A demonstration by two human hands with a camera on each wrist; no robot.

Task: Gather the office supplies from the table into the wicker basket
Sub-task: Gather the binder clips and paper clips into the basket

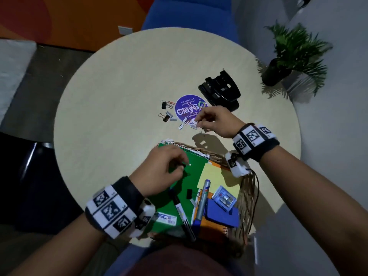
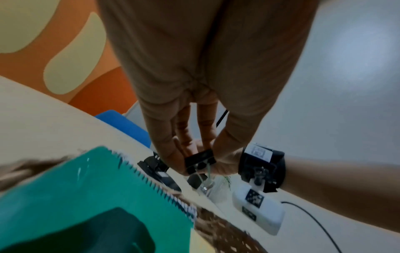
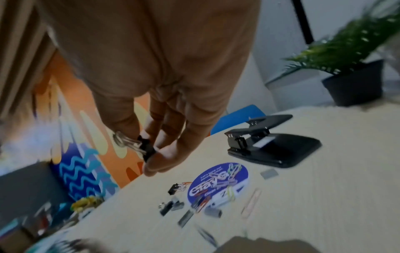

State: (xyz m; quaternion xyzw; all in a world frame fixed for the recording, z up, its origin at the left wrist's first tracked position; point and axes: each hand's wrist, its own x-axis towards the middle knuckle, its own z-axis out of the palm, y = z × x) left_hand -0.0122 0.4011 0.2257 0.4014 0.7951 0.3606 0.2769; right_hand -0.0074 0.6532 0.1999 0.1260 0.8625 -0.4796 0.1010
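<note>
- Wicker basket (image 1: 247,194) at the table's near edge already holds a green notebook (image 1: 179,188), markers, sticky notes and a clip box.
- Left hand (image 1: 165,168) pinches a binder clip (image 2: 200,160) over the basket.
- Right hand (image 1: 215,121) pinches another binder clip (image 3: 147,149) above the table.
- Judged outstanding: hole punch (image 1: 221,90) and loose clips (image 1: 166,112) mid-table (image 1: 119,96).

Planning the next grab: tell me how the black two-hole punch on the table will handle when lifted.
The black two-hole punch looks rigid and probably heavy for its size. Its raised lever, seen from the right wrist, may swing down if gripped there. Its flat base suggests it will slide, not roll.
</note>
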